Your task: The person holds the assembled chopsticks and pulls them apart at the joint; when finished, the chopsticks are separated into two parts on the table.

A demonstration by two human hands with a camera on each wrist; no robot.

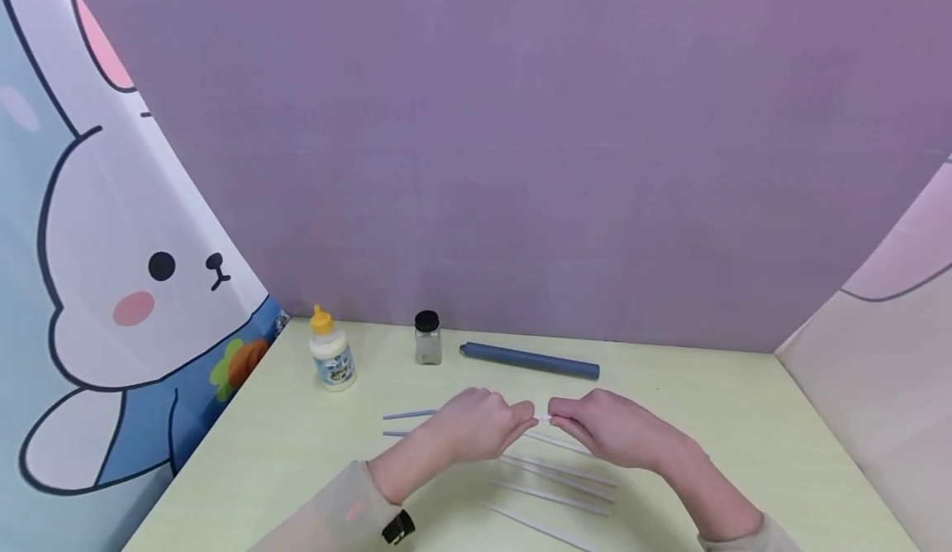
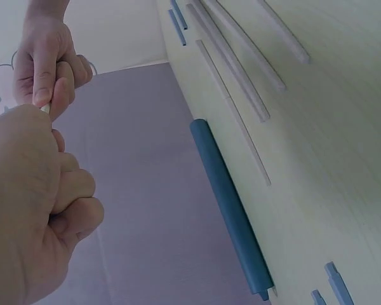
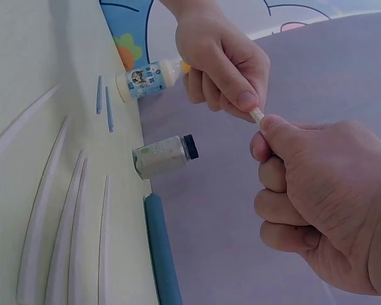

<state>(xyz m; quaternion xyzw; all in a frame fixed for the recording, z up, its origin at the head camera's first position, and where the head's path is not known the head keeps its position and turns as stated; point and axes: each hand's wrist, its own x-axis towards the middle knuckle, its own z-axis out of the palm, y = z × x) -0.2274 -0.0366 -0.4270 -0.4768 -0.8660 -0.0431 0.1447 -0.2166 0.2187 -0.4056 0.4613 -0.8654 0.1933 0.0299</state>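
Observation:
My left hand [image 1: 483, 424] and right hand [image 1: 613, 428] meet above the table, thumbs toward each other. Between them they pinch a short, thin white stick [image 3: 256, 114]; only a small middle part shows, the ends being hidden by the fingers. In the left wrist view, the remaining fingers of the left hand [image 2: 25, 203] are curled in. The right hand [image 3: 336, 197] has its fingers curled too. Below the hands lie several long, thin whitish sticks [image 1: 554, 498], roughly side by side.
Thin blue rods [image 1: 409, 414] lie left of the hands, partly hidden by the left arm. Farther back are a dark blue tube [image 1: 530, 360], a small glass jar [image 1: 428, 345] with a black lid, and a white bottle [image 1: 335, 362] with a yellow nozzle. A purple cloth backdrop [image 1: 521, 164] rises behind the table.

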